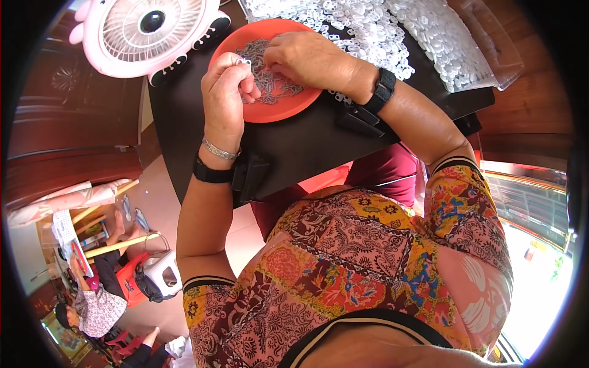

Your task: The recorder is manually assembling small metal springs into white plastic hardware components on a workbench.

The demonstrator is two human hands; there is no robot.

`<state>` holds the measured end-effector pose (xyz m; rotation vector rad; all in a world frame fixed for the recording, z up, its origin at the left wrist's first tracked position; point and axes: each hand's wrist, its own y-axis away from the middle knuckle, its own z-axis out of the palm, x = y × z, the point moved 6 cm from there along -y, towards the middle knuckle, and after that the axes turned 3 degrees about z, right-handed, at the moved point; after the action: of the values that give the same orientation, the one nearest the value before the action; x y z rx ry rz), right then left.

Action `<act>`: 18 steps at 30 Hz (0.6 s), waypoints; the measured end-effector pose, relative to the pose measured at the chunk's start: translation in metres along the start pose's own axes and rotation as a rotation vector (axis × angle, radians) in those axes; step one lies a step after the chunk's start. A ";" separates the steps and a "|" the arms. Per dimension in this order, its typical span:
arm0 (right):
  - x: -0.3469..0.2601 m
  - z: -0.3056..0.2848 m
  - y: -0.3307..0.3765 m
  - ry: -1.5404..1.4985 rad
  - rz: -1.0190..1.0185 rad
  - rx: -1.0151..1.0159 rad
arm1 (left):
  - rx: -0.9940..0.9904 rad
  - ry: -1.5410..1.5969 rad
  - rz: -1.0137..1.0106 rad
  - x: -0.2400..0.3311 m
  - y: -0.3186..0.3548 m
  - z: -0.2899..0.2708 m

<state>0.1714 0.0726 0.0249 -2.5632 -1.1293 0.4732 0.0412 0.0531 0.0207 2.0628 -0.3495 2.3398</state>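
Plastic piece: small white ring-like part (243,61), glossy and hard, pinched at the fingertips of the left hand (226,98) just over the near rim of the plate.
Left grip: thumb and forefinger pressed together on the white piece; a silver bangle and a black band sit on that wrist.
Right hand (310,60): lies palm down on the plate, fingers curled into the grey bits; whether its grip holds one I cannot tell.
Plate (279,109): round, smooth, orange-red plastic, shallow.
Grey bits (276,84): thin, dull, tangled small parts heaped in the plate.
White heap (380,30): many alike translucent white pieces, spread loose on a clear plastic sheet beyond the plate.
Desk (307,144): flat matt black board, tilted toward the person.
Fan (146,34): pink round casing with white grille, just beside the plate.
Room: dark wooden furniture, pale floor, another person seated far below left.
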 end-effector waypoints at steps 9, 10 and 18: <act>0.003 -0.006 -0.001 -0.147 0.017 0.042 | 0.018 0.001 -0.006 0.001 0.000 0.000; 0.007 -0.009 -0.002 -0.294 0.071 0.070 | 0.011 -0.005 0.002 0.002 0.000 0.001; 0.025 -0.001 -0.003 -1.197 0.384 -0.050 | -0.033 -0.037 -0.001 0.004 0.003 0.006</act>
<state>0.1855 0.0933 0.0223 -2.4477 -0.8532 2.2628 0.0464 0.0484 0.0246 2.0933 -0.3855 2.2817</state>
